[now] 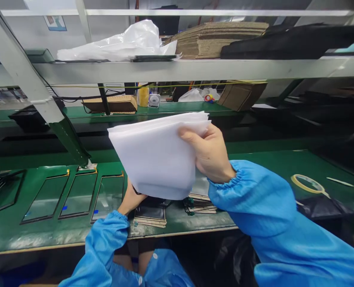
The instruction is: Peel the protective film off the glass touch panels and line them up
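A stack of thin white sheets (156,155) is held up over the green bench, gripped at its upper right edge by my right hand (209,149), thumb on the near face. My left hand (131,199) is low behind the sheets' lower left corner; its fingers are hidden, and a bit of something dark shows beside it. Below the sheets lie a pile of dark flat panels (150,215) and a second pile (203,205) with small green parts. Three framed glass panels (47,197) (79,193) (109,197) lie in a row to the left.
More black frames (6,191) lie at the far left. A slanted post (66,131) stands behind the panels. On the right are a tape roll (307,183), a white stick (340,182) and a black bag (323,207). The shelf above (195,71) bears plastic wrap and cardboard.
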`<state>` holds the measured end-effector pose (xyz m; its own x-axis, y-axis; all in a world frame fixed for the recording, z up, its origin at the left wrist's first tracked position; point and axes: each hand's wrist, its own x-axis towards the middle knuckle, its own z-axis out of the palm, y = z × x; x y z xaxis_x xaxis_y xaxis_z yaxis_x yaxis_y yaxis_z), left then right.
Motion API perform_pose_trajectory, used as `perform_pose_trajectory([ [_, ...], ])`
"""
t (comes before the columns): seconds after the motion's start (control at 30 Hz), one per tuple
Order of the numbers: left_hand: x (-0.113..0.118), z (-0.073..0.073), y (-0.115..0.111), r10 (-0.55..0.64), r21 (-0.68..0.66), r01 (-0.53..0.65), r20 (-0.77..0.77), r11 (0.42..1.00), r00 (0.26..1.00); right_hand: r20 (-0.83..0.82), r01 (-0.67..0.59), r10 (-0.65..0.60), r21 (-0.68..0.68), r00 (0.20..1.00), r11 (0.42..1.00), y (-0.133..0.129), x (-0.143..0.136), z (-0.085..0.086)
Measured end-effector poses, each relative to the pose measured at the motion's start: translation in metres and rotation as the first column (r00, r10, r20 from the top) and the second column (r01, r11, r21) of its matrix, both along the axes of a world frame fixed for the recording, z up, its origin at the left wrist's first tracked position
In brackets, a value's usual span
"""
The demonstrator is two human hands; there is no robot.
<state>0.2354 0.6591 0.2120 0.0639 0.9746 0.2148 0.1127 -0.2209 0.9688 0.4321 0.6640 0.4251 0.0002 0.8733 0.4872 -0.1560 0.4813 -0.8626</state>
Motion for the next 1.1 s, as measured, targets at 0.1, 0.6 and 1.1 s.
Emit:
perform_pose_trajectory([
  [0.1, 0.004, 0.003, 0.002, 0.018, 0.005, -0.018, 0.024, 1.000, 1.000, -0.008, 0.013, -0.013, 0.031, 1.000, 0.999, 0.000, 0.001, 0.005],
  [0.6, 0.009, 0.019, 0.008, 0.046, -0.032, -0.044, 0.041, 0.998, 0.998, 0.021, 0.038, -0.043, 0.209, 0.999, 0.977, 0.004, -0.001, 0.044],
  [1.1, 0.018, 0.035, 0.016, 0.132, -0.024, -0.134, -0.059, 0.991, 0.989, 0.068, 0.021, -0.042, 0.282, 0.997, 0.959, 0.077, 0.004, 0.068],
])
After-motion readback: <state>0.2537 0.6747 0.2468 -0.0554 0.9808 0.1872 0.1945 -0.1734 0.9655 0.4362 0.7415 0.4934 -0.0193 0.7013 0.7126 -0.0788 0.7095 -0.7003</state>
